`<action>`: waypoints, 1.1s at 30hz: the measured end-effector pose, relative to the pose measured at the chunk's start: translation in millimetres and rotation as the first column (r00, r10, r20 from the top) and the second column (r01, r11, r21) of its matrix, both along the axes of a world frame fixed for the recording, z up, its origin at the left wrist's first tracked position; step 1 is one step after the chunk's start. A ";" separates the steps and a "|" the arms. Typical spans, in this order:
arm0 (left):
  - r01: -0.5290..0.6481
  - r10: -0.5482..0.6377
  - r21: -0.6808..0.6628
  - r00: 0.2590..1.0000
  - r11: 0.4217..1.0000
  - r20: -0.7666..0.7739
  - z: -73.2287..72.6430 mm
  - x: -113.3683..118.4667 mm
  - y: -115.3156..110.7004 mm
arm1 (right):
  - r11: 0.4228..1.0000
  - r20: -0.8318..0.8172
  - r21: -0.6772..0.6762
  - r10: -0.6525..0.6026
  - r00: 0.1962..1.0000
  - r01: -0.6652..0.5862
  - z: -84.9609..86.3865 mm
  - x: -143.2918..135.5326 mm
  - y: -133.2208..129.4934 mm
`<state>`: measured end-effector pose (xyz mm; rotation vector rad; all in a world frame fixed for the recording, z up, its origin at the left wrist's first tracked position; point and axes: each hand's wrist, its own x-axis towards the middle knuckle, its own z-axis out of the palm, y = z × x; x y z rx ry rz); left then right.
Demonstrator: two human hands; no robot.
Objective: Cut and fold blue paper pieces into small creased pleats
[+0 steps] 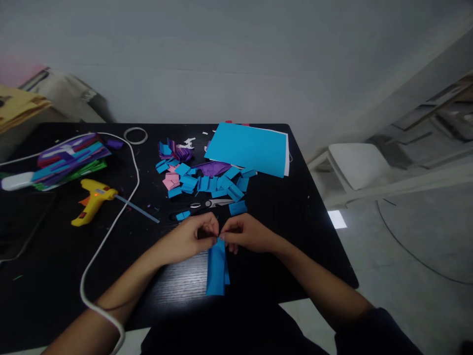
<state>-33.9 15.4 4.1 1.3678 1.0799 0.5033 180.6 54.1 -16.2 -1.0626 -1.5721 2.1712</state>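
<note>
Near the front of the black table, my left hand [194, 236] and my right hand [249, 234] meet fingertip to fingertip. Both pinch the far end of a folded blue paper strip [216, 271], whose loose end points toward my body. Just beyond my hands lie a pair of scissors [218, 202] and a small folded blue paper piece [238, 207]. Several more folded blue paper pieces [212, 184] are scattered behind the scissors, with pink paper pieces [171, 179] among them.
A yellow glue gun [94, 199] with a glue stick lies at left, and a white cable [107, 236] crosses the table and my left forearm. Blue paper sheets [251, 148] lie at the back right. Bundled coloured strips [70, 160] sit at far left. A white stool [356, 165] stands right.
</note>
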 end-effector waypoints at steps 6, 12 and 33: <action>-0.036 0.063 0.157 0.983 0.987 -0.173 7.6 -2.0 -3.8 | 0.983 -0.012 0.015 -0.181 0.983 0.181 -3.8 -4.0 0.7; -0.126 0.176 0.244 0.965 0.961 -0.194 10.2 -2.9 -3.2 | 0.939 -0.028 0.030 -0.341 0.940 0.342 -3.9 -4.5 3.4; -0.252 0.322 0.313 0.925 0.916 -0.199 3.9 -9.2 2.5 | 0.945 -0.030 -0.048 -0.326 0.945 0.324 -3.2 -5.0 3.7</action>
